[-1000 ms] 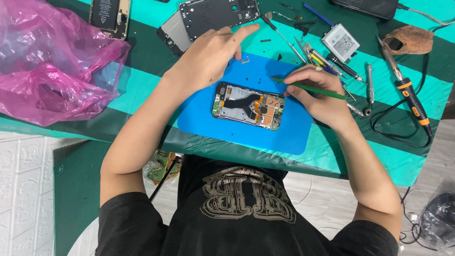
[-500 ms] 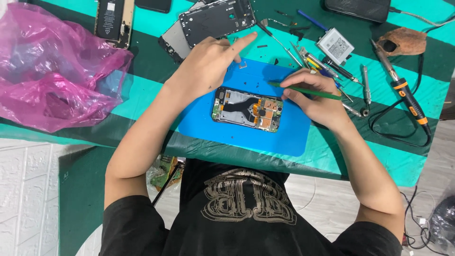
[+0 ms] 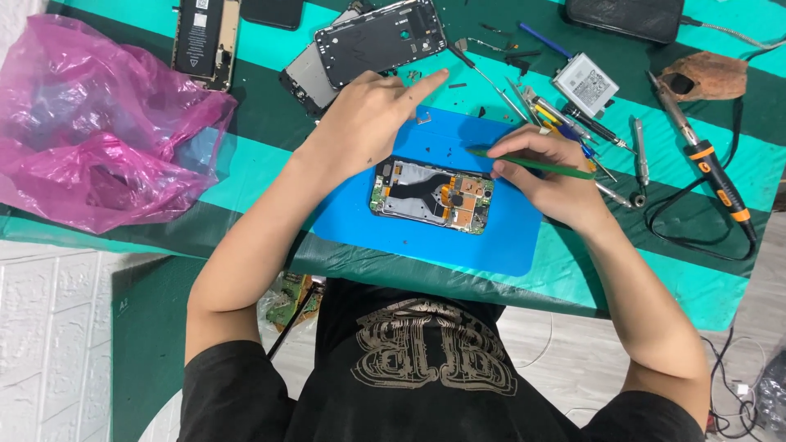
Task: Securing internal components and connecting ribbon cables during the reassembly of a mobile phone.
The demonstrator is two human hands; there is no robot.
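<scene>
On the green-striped worktop (image 3: 246, 176), the right hand (image 3: 553, 176) grips a green pry tool (image 3: 532, 164) over the opened phone (image 3: 431, 196) on a blue mat (image 3: 508, 237); the left hand (image 3: 368, 123) rests open, forefinger extended.

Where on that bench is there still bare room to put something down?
Bare room: the striped cloth between the pink bag and the blue mat, and the mat's near edge below the opened phone. Crowded: right of the right hand, among loose tools and the soldering iron.

Single head view, looking steeply down, fairly near, blue mat (image 3: 426, 237) roughly centred
</scene>
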